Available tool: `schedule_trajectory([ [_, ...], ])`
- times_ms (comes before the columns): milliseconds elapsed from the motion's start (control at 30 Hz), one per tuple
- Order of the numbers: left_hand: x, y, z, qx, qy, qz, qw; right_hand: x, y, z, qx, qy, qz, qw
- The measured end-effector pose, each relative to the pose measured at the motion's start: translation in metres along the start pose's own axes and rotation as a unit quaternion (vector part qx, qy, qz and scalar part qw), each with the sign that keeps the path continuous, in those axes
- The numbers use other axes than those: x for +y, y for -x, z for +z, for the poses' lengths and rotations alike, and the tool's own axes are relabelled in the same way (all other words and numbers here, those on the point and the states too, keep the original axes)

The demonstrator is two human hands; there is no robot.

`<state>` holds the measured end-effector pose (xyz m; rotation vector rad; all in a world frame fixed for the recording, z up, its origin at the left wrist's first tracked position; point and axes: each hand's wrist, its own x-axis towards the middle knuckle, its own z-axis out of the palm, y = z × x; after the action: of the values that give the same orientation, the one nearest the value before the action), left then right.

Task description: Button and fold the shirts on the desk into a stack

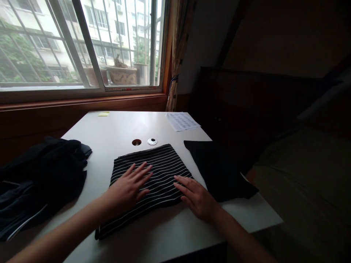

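Note:
A black garment with thin white stripes (161,164) lies folded into a rough rectangle on the white table (115,128). Across its left part rests my left hand (130,186), palm down with the fingers spread. My right hand (199,199) lies on the garment's right edge, fingers stretched out toward the left. Neither hand grips the cloth. To the right of the striped garment, a dark folded piece of clothing (219,171) lies flat near the table's right edge. The exact kind of each garment cannot be made out.
A heap of dark clothes (46,175) sits at the table's left side. Printed paper sheets (183,121) lie at the back right, a yellow note (103,114) at the back left. Behind the garment are a cable hole (136,142) and a round silvery cover (152,141). A barred window stands beyond.

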<state>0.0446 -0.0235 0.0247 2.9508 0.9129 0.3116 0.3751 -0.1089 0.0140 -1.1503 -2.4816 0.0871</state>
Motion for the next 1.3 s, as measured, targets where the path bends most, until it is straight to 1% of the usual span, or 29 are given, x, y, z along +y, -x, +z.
schedule_trajectory([
  [67, 0.039, 0.003, 0.010, -0.026, 0.042, 0.044, 0.998, 0.000, -0.022, -0.002, 0.015, 0.002, 0.020, 1.000],
  [100, 0.051, 0.005, 0.015, -0.040, 0.059, 0.055, 0.996, -0.001, -0.034, -0.001, 0.015, 0.006, 0.030, 0.999],
  [167, 0.063, 0.009, 0.025, -0.063, 0.083, 0.064, 0.992, -0.002, -0.056, 0.007, -0.007, 0.019, 0.045, 0.999],
  [200, 0.063, 0.012, 0.028, -0.073, 0.091, 0.068, 0.991, -0.002, -0.065, 0.013, -0.031, 0.024, 0.052, 0.998],
  [267, 0.056, 0.019, 0.031, -0.084, 0.101, 0.076, 0.988, -0.001, -0.074, 0.024, -0.090, 0.027, 0.065, 0.993],
  [333, 0.045, 0.027, 0.029, -0.087, 0.101, 0.076, 0.988, 0.006, -0.073, 0.031, -0.139, 0.016, 0.073, 0.987],
  [400, 0.035, 0.036, 0.026, -0.090, 0.089, 0.065, 0.990, 0.017, -0.065, 0.031, -0.163, 0.002, 0.080, 0.983],
  [467, 0.029, 0.045, 0.023, -0.093, 0.072, 0.048, 0.992, 0.033, -0.053, 0.026, -0.171, -0.002, 0.106, 0.980],
  [567, 0.026, 0.058, 0.022, -0.092, 0.049, 0.016, 0.994, 0.057, -0.036, 0.017, -0.164, 0.018, 0.177, 0.970],
  [633, 0.024, 0.066, 0.021, -0.089, 0.042, -0.004, 0.995, 0.067, -0.029, 0.014, -0.153, 0.041, 0.219, 0.963],
  [733, 0.016, 0.072, 0.015, -0.096, 0.040, -0.023, 0.994, 0.068, -0.023, 0.018, -0.134, 0.068, 0.237, 0.960],
  [800, 0.007, 0.068, 0.007, -0.104, 0.039, -0.042, 0.993, 0.063, -0.023, 0.022, -0.123, 0.078, 0.240, 0.960],
  [867, -0.001, 0.056, -0.001, -0.096, 0.034, -0.059, 0.993, 0.057, -0.025, 0.026, -0.115, 0.079, 0.247, 0.959],
  [900, -0.004, 0.046, -0.003, -0.088, 0.032, -0.058, 0.994, 0.053, -0.027, 0.027, -0.109, 0.079, 0.252, 0.958],
  [933, -0.007, 0.034, -0.004, -0.078, 0.030, -0.051, 0.995, 0.049, -0.029, 0.027, -0.099, 0.080, 0.256, 0.958],
  [1000, -0.010, 0.004, 0.000, -0.068, 0.029, -0.010, 0.997, 0.040, -0.033, 0.026, -0.069, 0.087, 0.260, 0.959],
  [1067, -0.011, -0.030, 0.013, -0.056, 0.028, 0.037, 0.997, 0.027, -0.037, 0.024, -0.041, 0.090, 0.239, 0.966],
  [1133, -0.013, -0.064, 0.031, -0.047, 0.017, 0.071, 0.996, 0.013, -0.039, 0.024, -0.031, 0.080, 0.195, 0.977],
  [1167, -0.015, -0.080, 0.040, -0.048, 0.008, 0.068, 0.997, 0.006, -0.039, 0.026, -0.033, 0.071, 0.175, 0.981],
  [1200, -0.018, -0.094, 0.048, -0.049, 0.000, 0.050, 0.998, 0.000, -0.037, 0.028, -0.038, 0.063, 0.161, 0.984],
  [1300, -0.035, -0.127, 0.066, -0.049, -0.013, -0.015, 0.999, -0.012, -0.027, 0.035, -0.055, 0.053, 0.157, 0.985],
])
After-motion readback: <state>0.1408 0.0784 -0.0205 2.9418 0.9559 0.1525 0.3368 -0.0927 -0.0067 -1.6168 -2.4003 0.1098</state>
